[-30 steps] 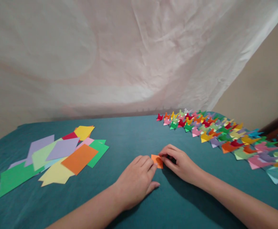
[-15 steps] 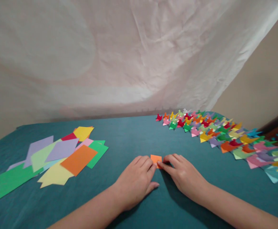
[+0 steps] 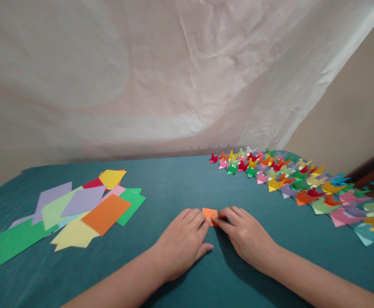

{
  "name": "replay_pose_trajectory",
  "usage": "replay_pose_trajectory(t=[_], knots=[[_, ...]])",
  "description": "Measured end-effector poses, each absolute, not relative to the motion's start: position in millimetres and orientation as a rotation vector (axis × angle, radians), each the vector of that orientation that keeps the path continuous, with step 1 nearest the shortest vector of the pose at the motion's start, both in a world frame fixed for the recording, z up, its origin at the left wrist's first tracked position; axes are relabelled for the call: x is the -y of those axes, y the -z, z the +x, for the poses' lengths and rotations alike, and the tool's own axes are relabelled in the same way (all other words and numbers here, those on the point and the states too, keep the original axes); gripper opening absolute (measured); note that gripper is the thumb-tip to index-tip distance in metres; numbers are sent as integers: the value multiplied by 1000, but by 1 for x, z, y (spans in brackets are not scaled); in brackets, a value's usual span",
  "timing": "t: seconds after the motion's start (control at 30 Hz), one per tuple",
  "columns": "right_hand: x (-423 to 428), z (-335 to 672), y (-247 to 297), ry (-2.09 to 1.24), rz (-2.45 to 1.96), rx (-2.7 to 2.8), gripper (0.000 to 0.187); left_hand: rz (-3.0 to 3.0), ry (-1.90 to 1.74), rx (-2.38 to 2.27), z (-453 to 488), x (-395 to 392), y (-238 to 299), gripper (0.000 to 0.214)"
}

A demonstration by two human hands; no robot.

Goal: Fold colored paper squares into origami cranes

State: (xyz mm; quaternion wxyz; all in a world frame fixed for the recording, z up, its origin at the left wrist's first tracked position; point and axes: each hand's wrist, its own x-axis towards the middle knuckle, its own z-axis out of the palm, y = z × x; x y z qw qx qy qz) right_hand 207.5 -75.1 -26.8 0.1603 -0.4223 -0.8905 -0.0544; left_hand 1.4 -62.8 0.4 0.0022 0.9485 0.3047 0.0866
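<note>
1. Small orange rectangular paper piece: on teal cloth, between my hands.
2. My left hand: half open, palm down, fingertips on the paper's left side.
3. My right hand: fingertips nearly together at the paper's near edge; pinch or press, can't tell.
4. Left: overlapping multicoloured paper sheets.
5. Right: rows of folded multicoloured paper birds.

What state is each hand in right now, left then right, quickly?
Left hand: open, palm down, touching the left side of the small orange paper.
Right hand: touching the same paper; whether it is pinching cannot be told.
</note>
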Motion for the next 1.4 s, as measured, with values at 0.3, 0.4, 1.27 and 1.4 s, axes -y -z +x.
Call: replay_pose_trajectory(t=[0.3,0.4,1.27,1.4], knots=[[77,204,25,189,-1270,2602,22,3005,-233,-962,1,62,-1,43],[78,203,24,233,-1263,2602,22,3027,-266,-963,1,62,-1,40],[78,201,21,290,-1296,2665,24,2824,-395,-985,-12,48,-10,21],[78,200,21,299,-1284,2671,22,2848,-359,-905,-11,50,-3,31]])
